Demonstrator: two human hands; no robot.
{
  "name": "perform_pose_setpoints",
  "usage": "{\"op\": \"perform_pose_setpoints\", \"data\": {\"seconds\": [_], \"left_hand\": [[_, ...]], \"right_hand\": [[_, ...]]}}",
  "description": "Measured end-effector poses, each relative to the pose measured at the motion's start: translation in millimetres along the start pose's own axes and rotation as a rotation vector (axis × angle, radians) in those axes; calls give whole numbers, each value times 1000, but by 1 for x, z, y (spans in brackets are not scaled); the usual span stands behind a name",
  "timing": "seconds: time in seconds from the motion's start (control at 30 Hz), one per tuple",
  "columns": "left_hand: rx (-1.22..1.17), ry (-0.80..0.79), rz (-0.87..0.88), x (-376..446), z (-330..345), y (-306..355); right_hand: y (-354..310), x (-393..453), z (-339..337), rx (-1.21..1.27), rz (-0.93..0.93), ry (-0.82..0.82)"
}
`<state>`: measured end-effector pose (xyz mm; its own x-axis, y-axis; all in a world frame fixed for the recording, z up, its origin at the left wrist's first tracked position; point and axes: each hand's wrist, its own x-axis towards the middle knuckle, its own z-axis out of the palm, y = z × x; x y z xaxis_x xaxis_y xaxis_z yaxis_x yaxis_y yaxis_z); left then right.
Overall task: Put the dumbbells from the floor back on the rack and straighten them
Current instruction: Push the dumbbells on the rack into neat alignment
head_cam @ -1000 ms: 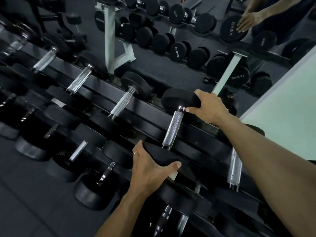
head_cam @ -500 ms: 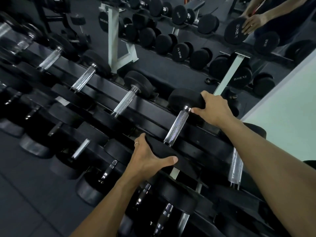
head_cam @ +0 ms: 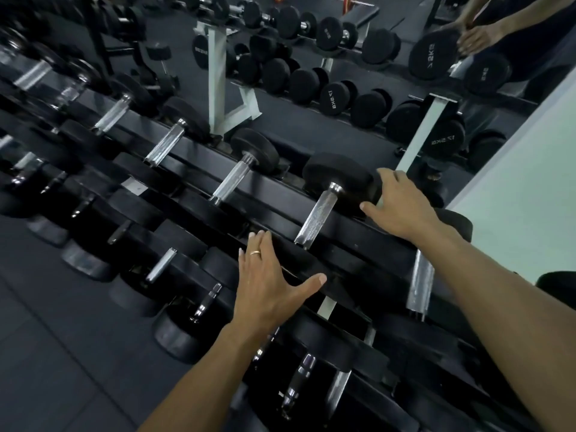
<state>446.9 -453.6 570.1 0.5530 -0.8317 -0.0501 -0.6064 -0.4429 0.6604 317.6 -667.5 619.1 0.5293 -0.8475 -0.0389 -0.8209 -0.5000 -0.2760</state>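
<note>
A black dumbbell with a knurled steel handle point(head_cam: 316, 218) lies across the top tier of the black rack point(head_cam: 274, 188). My right hand point(head_cam: 402, 207) rests against the right side of its far head point(head_cam: 338, 176), fingers spread. My left hand point(head_cam: 268, 282) lies flat on its near head point(head_cam: 299, 257), fingers straight, thumb out to the right, a ring on one finger. Neither hand is wrapped around the dumbbell. More dumbbells point(head_cam: 240, 174) sit side by side on the same tier to the left.
Lower tiers hold more dumbbells point(head_cam: 205, 302). A wall mirror behind the rack reflects a second rack with a white frame point(head_cam: 218, 76) and a person's hands point(head_cam: 477, 35). A pale green wall point(head_cam: 523, 182) stands at the right. Dark rubber floor point(head_cam: 62, 353) lies at the lower left.
My left hand has opened from a grip on the near head to lying flat on it. My right hand has stayed at the far head. The camera has shifted slightly.
</note>
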Motion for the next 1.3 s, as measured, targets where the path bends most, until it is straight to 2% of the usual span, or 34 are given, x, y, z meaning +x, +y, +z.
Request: {"op": "perform_pose_setpoints", "data": {"seconds": [0.17, 0.3, 0.4, 0.53, 0.67, 0.73, 0.97, 1.3], "left_hand": [[29, 11, 267, -22, 17, 34], [-21, -118, 311, -46, 45, 57], [-42, -211, 254, -63, 69, 70], [-94, -288, 45, -83, 102, 88], [-146, -301, -169, -91, 135, 110], [-175, -254, -233, -93, 144, 120], [-222, -106, -288, -92, 163, 128], [-156, -112, -226, -83, 159, 125]], "right_hand": [[30, -31, -22, -35, 55, 13], [54, -61, -28, 26, 119, 30], [73, -80, -29, 55, 135, 42], [100, -86, -33, 57, 116, 11], [125, -72, -36, 44, 48, -65], [130, -62, -36, 50, -4, -136], [140, -39, -32, 98, -42, -201], [150, -47, -34, 78, -38, -158]]}}
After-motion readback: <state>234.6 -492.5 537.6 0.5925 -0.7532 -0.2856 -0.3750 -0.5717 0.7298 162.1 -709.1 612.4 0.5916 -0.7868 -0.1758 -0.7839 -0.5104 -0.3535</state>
